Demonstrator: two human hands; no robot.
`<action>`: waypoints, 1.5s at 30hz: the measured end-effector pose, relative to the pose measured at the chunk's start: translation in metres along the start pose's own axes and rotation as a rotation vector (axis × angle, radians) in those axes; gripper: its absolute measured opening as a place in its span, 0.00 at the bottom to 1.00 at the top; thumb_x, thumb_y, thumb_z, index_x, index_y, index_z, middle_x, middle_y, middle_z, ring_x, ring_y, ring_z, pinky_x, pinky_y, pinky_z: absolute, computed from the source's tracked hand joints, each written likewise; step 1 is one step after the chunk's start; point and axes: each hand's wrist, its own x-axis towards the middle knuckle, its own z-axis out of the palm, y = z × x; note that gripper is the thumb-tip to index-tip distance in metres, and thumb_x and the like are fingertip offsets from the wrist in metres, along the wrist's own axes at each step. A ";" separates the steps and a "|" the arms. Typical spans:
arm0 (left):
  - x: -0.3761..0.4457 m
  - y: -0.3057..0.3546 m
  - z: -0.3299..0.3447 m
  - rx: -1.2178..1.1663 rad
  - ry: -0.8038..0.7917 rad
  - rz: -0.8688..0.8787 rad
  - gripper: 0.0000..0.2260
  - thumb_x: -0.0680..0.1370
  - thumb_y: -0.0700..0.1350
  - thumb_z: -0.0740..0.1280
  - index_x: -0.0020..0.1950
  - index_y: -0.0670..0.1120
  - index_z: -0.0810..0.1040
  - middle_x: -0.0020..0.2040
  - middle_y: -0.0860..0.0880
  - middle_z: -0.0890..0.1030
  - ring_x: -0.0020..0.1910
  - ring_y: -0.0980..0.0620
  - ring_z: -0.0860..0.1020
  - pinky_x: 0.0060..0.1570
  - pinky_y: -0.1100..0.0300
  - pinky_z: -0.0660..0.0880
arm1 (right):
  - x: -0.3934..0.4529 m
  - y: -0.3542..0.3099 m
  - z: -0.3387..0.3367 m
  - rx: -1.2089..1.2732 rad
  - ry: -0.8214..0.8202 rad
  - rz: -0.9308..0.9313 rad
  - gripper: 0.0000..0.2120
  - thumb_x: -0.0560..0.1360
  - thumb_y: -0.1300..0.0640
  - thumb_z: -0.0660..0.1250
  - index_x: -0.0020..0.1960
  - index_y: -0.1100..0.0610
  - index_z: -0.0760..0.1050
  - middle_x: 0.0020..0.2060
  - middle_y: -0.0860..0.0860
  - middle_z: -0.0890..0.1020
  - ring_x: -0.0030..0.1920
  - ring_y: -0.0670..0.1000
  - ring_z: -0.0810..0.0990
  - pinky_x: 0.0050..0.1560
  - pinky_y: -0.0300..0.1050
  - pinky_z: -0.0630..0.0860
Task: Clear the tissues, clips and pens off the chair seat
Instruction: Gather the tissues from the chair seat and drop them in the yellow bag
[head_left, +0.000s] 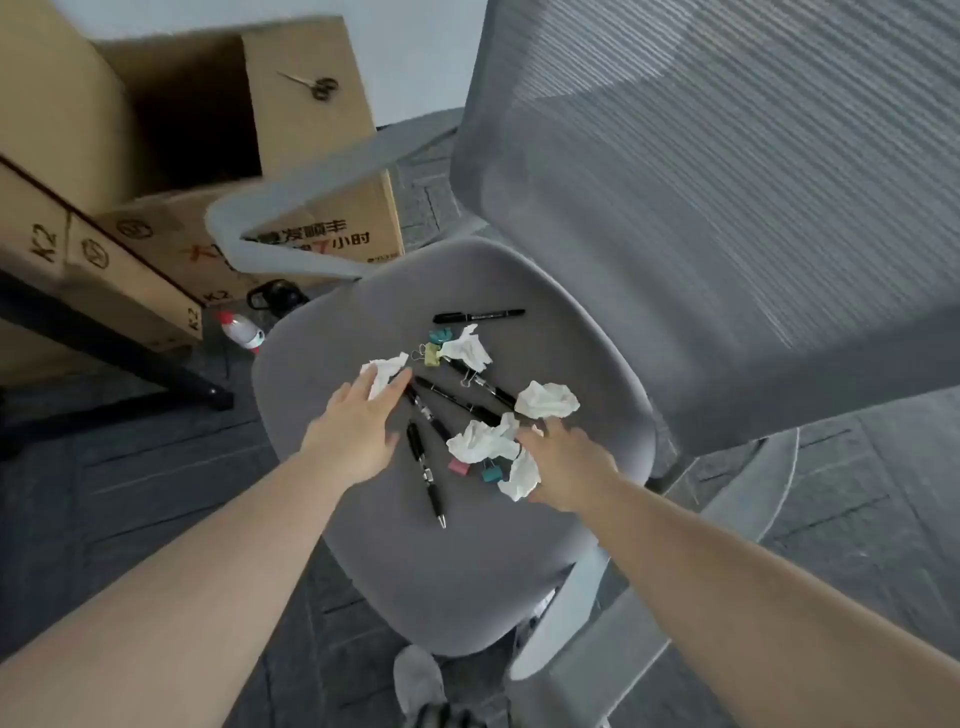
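Observation:
The grey chair seat (415, 561) holds several crumpled white tissues, black pens and coloured binder clips. My left hand (358, 426) is open, its fingertips touching a tissue (383, 370) at the left of the pile. My right hand (563, 462) is open too, lying over the edge of a tissue (480, 440) and next to another (519, 478). Two more tissues (546, 399) (470, 349) lie farther back. A black marker (478, 316) lies apart at the back. A pen (426, 474) points toward me. Pink (459, 466), teal (489, 474) and yellow (432, 356) clips lie among them.
An open cardboard box (306, 109) with scissors (318, 85) on its flap stands at the left behind the grey armrest (291, 208). A white bottle (240, 330) and a black object (278, 297) lie on the dark floor. The mesh backrest (727, 208) rises at the right.

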 end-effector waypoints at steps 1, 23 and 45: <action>0.008 0.005 0.005 -0.019 0.005 -0.018 0.33 0.79 0.49 0.62 0.76 0.62 0.44 0.79 0.49 0.47 0.76 0.41 0.53 0.65 0.41 0.69 | 0.005 0.000 0.001 -0.041 0.000 -0.010 0.34 0.71 0.52 0.71 0.71 0.46 0.58 0.64 0.53 0.66 0.62 0.59 0.69 0.44 0.52 0.74; 0.046 0.053 0.037 -0.307 0.179 0.060 0.26 0.74 0.53 0.68 0.69 0.47 0.67 0.56 0.47 0.77 0.58 0.46 0.73 0.54 0.53 0.71 | 0.044 0.032 -0.029 -0.016 0.370 -0.108 0.11 0.70 0.60 0.67 0.52 0.61 0.77 0.69 0.62 0.68 0.71 0.63 0.63 0.57 0.62 0.72; 0.056 0.050 0.056 -0.271 0.200 0.004 0.02 0.72 0.37 0.62 0.41 0.40 0.70 0.49 0.47 0.72 0.43 0.49 0.70 0.38 0.59 0.67 | 0.082 0.001 -0.049 0.324 0.393 -0.078 0.15 0.72 0.65 0.64 0.59 0.60 0.72 0.56 0.59 0.71 0.57 0.60 0.71 0.41 0.47 0.68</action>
